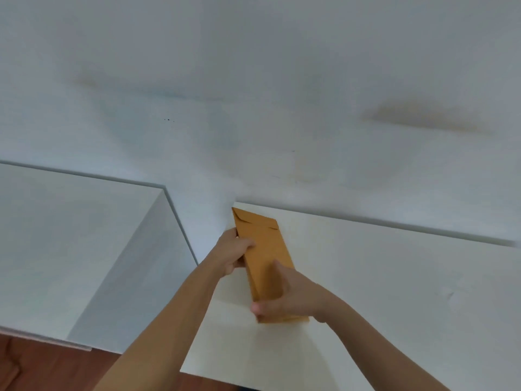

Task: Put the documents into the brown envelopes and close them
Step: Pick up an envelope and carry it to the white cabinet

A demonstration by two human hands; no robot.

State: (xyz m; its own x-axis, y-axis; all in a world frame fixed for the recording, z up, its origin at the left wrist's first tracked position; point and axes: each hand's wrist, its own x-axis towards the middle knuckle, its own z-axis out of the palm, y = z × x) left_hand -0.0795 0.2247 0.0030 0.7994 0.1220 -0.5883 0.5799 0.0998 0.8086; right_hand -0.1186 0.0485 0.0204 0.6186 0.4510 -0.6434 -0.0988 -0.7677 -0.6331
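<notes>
**Envelope held flat at the far corner of a white surface**

A person's 2 bare hands hold a long, narrow brown paper envelope (265, 261) against a matte white surface (394, 277), its flap end pointing away toward the wall and its closed end nearest the body. The left hand (234, 253) grips the left long edge near the middle, thumb on top and the other fingers curled beneath, so it is pinching the paper. The right hand (284, 297) clamps the near end, its fingers (279, 273) laid together across the top face and the thumb (260, 308) pressed at the lower corner. The 2-point hold appears meant to keep the thin envelope straight and steady; the flap looks folded down, though whether it is sealed cannot be told, and no document is visible outside it.

The envelope sits at the far left corner of the surface, just beside the wall. A pale fold line or sheet edge shows faintly on the surface under the near end. To the left stands a separate white cabinet block (70, 249), with a gap between. The pale wall (253, 80) carries faint brownish smudges. Reddish-brown wooden floor (42, 368) shows at the bottom left.
</notes>
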